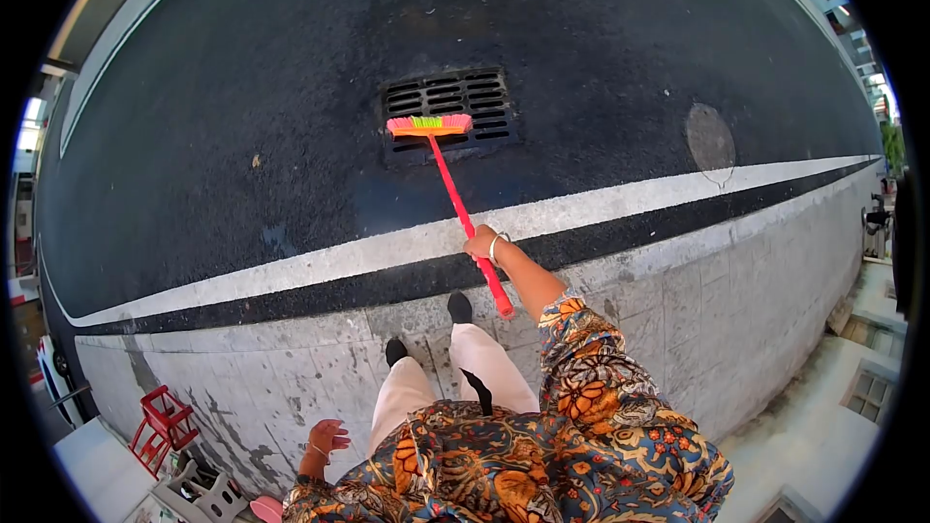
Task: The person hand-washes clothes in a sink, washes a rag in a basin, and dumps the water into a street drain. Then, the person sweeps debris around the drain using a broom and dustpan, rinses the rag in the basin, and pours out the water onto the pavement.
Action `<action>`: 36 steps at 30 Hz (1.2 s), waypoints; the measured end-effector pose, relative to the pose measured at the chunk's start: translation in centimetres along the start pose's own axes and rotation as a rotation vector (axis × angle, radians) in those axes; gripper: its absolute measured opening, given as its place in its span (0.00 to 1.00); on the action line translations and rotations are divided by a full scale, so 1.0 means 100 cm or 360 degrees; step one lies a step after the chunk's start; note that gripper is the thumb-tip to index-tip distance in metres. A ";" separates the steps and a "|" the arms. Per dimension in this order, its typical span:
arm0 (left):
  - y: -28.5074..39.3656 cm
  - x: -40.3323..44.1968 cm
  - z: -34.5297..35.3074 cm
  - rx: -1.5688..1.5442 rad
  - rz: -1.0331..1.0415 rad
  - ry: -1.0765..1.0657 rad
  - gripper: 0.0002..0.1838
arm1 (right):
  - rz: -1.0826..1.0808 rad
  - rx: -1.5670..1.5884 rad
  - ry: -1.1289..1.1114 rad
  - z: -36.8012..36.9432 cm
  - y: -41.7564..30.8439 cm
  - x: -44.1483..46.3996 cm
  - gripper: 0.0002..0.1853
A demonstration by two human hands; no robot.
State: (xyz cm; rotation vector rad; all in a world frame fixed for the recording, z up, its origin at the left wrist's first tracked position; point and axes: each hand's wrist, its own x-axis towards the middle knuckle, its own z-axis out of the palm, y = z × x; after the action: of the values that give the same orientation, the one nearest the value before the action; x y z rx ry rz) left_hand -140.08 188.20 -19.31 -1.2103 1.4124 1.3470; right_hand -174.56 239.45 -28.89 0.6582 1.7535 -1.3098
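Note:
My right hand [480, 243] is closed around the red handle of a broom [447, 179], with a bracelet on its wrist. The handle's lower end sticks out below the hand toward my legs. The broom head, orange with pink and yellow-green bristles, is over a metal drain grate [448, 97] in the dark road; I cannot tell whether it touches the grate. My left hand [328, 436] hangs at my side, its fingers loosely apart and nothing in them.
I stand on a grey paved sidewalk [620, 300] by the curb. A white line [581, 206] runs along the road, with a round cover [710, 138] at right. A red stool [162, 431] and a grey plastic stool [201, 494] stand at lower left.

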 end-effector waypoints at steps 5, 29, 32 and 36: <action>0.004 0.005 -0.006 -0.0011 0.0018 0.0055 0.12 | -0.0157 0.0025 -0.0264 -0.057 0.009 -0.038 0.05; -0.018 0.052 -0.050 -0.0135 0.0004 -0.0083 0.13 | 0.0045 -0.1229 0.0394 0.023 -0.023 -0.015 0.12; -0.013 0.053 -0.062 -0.0182 -0.0030 -0.0058 0.12 | 0.0106 -0.1032 0.0193 -0.009 -0.036 -0.033 0.12; -0.031 0.054 -0.077 -0.0245 -0.0061 -0.0022 0.12 | 0.0148 -0.1097 0.0446 -0.004 -0.036 -0.043 0.11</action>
State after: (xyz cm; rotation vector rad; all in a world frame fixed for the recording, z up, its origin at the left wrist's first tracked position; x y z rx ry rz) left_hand -137.70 180.13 -24.48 -1.3183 1.2889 1.4561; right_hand -175.34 238.96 -23.34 0.5236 2.1980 -0.4941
